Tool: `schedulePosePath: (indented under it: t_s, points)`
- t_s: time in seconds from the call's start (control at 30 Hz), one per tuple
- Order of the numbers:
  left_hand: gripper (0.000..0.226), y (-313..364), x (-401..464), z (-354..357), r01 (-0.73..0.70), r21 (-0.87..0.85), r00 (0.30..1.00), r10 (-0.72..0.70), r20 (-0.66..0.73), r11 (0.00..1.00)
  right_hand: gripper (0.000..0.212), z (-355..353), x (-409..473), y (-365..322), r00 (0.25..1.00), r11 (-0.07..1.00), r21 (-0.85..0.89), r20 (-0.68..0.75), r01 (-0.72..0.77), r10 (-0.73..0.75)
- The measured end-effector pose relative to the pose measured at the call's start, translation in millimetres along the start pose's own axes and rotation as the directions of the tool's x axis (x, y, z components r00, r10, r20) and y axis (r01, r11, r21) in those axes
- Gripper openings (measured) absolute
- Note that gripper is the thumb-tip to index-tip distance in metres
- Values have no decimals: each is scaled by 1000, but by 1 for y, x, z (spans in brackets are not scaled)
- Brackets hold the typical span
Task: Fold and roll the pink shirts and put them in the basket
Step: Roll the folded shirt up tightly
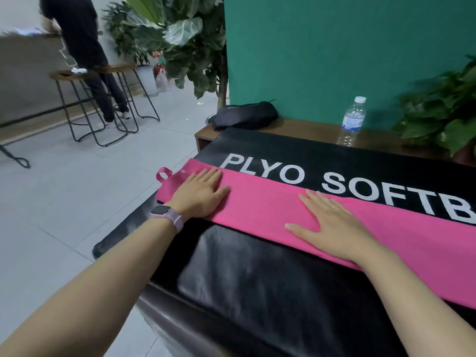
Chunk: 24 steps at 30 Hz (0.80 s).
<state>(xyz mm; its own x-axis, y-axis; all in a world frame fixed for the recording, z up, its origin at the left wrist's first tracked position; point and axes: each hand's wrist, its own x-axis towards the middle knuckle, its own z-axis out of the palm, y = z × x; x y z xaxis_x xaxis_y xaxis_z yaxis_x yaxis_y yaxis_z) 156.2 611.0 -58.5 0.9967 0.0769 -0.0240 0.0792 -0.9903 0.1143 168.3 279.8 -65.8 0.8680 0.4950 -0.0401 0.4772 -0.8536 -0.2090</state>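
Note:
A pink shirt (pixel 265 202) lies folded into a long narrow strip across a black padded box (pixel 257 266) printed with white letters. The strip runs from the box's left end out past the right edge of the view. A small pink loop (pixel 163 174) sticks out at its left end. My left hand (pixel 199 193), a pink watch on its wrist, presses flat on the strip's left end. My right hand (pixel 332 228) lies flat on the strip's middle, fingers straight and spread. No basket is in view.
A wooden shelf (pixel 309 130) behind the box carries a water bottle (pixel 352 122) and a dark pouch (pixel 244 115). Potted plants (pixel 443 112) stand at right and behind. On the tiled floor at left are metal stools (pixel 85 104) and a person (pixel 85 47) standing.

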Motion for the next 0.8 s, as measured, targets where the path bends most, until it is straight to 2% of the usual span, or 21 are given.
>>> schedulePosePath:
  t_s: [0.1, 0.23, 0.33, 0.4, 0.5, 0.57, 0.6, 0.67, 0.73, 0.8]
  points:
    - [78, -24, 4, -2, 71, -15, 997, -71, -18, 997, 119, -1, 0, 0, 1000, 1000, 13, 5, 2, -2]
    - [84, -28, 12, 0, 49, -20, 999, -49, -9, 999, 122, -4, -3, -4, 1000, 1000, 23, 3, 13, -14]
    - [88, -29, 19, -7, 24, -39, 999, -23, 25, 999, 116, -8, -8, -2, 998, 994, 92, 1, 58, -59]
    - [80, -26, 22, -11, 28, 8, 999, -27, -41, 1000, 104, -11, -15, 3, 995, 975, 198, -2, 96, -97]
    - [45, 8, 12, -18, 151, 188, 950, -90, -299, 971, 86, -15, -19, 8, 996, 956, 278, -18, 94, -93]
    - [24, 58, -8, -18, 151, 106, 915, -99, -391, 983, 79, -14, -17, 8, 994, 957, 268, -23, 111, -108]
    - [22, 86, -17, -13, 119, 18, 914, -103, -393, 993, 77, -13, -16, 8, 993, 954, 277, -36, 114, -108]
    - [39, 143, -33, 2, 119, -136, 956, -150, -251, 984, 73, -12, -16, 9, 994, 948, 302, -65, 102, -86]
    - [68, 185, -46, 14, 182, -181, 980, -193, -42, 967, 64, -11, -17, 12, 994, 934, 348, -90, 87, -59]
    - [78, 201, -47, 20, 226, -192, 974, -224, 29, 955, 54, -11, -17, 11, 994, 925, 371, -96, 85, -53]
